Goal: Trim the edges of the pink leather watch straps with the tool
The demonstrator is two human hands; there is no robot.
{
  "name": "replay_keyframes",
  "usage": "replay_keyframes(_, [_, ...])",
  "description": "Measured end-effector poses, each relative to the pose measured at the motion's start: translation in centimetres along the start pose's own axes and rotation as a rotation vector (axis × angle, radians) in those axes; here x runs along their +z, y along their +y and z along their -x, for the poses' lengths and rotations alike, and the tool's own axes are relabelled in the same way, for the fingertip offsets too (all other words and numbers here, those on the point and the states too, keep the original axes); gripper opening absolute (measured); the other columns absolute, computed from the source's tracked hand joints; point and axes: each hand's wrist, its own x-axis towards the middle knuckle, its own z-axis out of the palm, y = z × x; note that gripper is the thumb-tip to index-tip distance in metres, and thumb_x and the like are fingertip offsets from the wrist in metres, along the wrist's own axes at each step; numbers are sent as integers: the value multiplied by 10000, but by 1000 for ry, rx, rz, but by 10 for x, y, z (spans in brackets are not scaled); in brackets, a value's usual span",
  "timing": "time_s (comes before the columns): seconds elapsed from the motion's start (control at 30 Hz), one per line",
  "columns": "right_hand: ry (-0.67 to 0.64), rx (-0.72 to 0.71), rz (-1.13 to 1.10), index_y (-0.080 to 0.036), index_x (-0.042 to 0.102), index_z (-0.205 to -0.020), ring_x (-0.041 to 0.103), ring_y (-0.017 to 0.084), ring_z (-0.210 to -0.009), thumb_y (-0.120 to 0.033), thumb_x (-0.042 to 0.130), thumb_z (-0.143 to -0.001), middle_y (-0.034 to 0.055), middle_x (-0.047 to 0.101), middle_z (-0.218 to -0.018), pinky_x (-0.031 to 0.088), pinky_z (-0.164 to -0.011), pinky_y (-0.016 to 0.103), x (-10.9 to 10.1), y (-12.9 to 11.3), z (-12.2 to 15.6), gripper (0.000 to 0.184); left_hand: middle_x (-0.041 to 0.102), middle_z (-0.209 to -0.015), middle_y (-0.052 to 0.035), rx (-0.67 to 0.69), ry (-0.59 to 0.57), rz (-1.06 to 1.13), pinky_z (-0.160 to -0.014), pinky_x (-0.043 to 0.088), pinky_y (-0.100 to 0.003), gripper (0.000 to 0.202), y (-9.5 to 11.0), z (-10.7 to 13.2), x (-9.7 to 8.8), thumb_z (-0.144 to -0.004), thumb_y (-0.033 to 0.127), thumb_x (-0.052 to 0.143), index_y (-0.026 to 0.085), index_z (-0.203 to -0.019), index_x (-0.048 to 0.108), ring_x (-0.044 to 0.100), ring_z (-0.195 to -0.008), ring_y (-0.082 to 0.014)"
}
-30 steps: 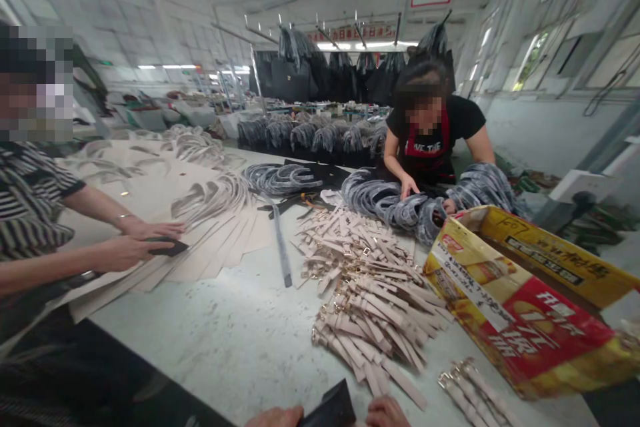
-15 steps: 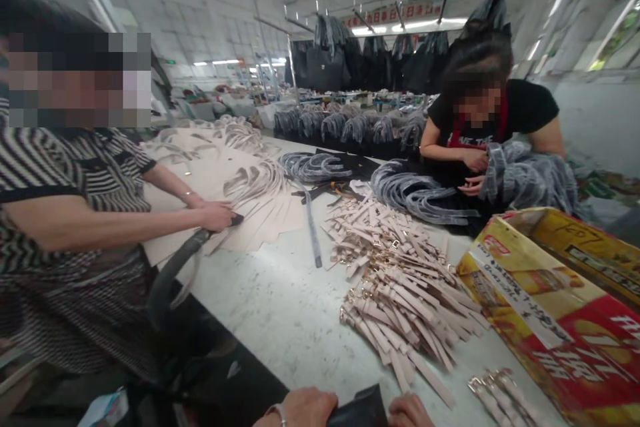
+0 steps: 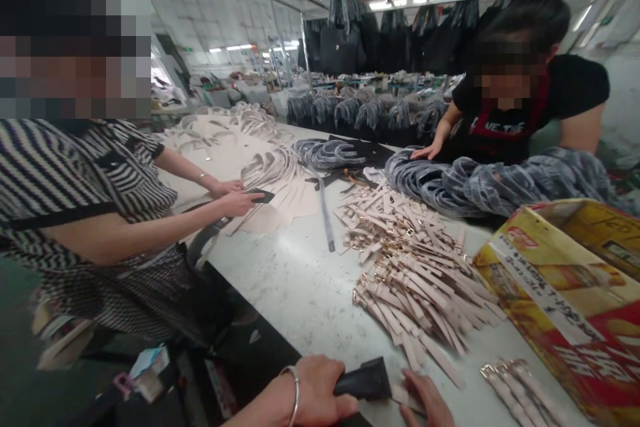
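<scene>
Strap work, seemingly partway along, on a wide, pale, scuffed tabletop (image 3: pixel 295 280).
A yellow-and-red printed cardboard carton (image 3: pixel 550 307) stands at the right, beside a broad, jumbled heap of flat beige straps (image 3: pixel 425 287) with shiny gold-toned metal buckles. Many buckles already sit on their straps; the heap probably remains to be handled, while a small row of beige buckled straps (image 3: pixel 523 390), lying apart near the carton, may be done. The left hand (image 3: pixel 317 387) has its fingers wrapped around a smooth, blocky black object (image 3: pixel 367 379). The right hand (image 3: pixel 427 400) is just beyond its end, fingers curled; whether they pinch the thin beige strip (image 3: pixel 401 393) between hand and object, I cannot tell. A slim silver-coloured bangle (image 3: pixel 297 390) rings the left wrist.
</scene>
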Motion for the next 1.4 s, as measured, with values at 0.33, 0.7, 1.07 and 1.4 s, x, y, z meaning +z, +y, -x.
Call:
replay_keyframes(0.33, [-146,192,-44,-194,435,-1260,544,217,-878,-274,531,-822,93,587,-950,479,-794,397,-20,-18,-7,456,654,-979,-101,48,-55,69,-741,448,-318,562,-19,-30,15,-819,613,264,186,-1043,552,614,-901,-241])
replay_keyframes(0.7, [-144,188,-40,-185,484,-1210,522,212,-891,-254,552,-805,91,586,-960,458,-801,383,-18,-17,-7,416,667,-845,-69,129,-67,-15,-652,441,-289,521,-7,-25,23,-806,620,295,205,-936,581,629,-783,-222])
replay_keyframes(1.07, [-142,174,-55,-194,546,-1104,519,217,-920,-255,554,-797,88,590,-972,446,-824,387,-18,-16,-8,313,675,-914,-106,63,-21,-17,-706,456,-330,548,-26,-25,18,-810,617,281,193,-980,584,630,-852,-258])
replay_keyframes(1.4, [-209,234,-29,-194,588,-1012,511,198,-974,-263,563,-801,87,539,-1037,431,-848,345,-20,-17,-13,223,674,-859,-92,46,-51,11,-668,451,-319,544,-21,-29,22,-788,638,306,199,-943,587,636,-797,-255])
